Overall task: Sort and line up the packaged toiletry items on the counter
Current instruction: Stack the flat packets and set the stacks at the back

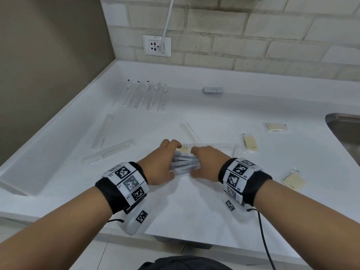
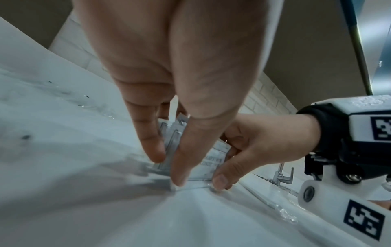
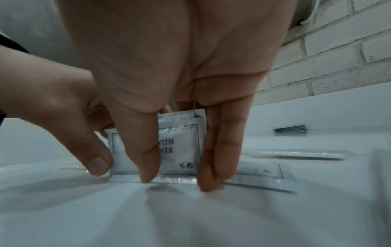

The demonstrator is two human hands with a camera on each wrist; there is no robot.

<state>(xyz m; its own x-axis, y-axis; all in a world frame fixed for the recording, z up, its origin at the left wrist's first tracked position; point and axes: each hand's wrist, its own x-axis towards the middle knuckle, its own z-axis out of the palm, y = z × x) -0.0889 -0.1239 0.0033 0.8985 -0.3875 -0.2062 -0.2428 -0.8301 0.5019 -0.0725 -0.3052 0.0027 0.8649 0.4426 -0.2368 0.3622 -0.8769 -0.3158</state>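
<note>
A stack of silver-white shampoo sachets (image 1: 185,164) stands on edge on the white counter (image 1: 194,207), squeezed between both hands. My left hand (image 1: 167,162) grips its left end, fingers curled round the sachets (image 2: 173,143). My right hand (image 1: 202,162) grips the right end, thumb and fingers pinching the front sachet (image 3: 180,147). One more sachet (image 3: 260,175) lies flat beside my right fingers. Wrapped toothbrushes (image 1: 144,96) lie in a row at the back left. Another sachet stack (image 1: 213,91) sits at the back.
Wrapped combs (image 1: 103,131) (image 1: 109,152) (image 1: 190,132) lie left and behind my hands. Yellowish soap packets (image 1: 251,143) (image 1: 276,127) (image 1: 294,179) are scattered on the right. A steel sink (image 1: 344,129) is at the far right, a wall socket (image 1: 156,45) on the brick wall.
</note>
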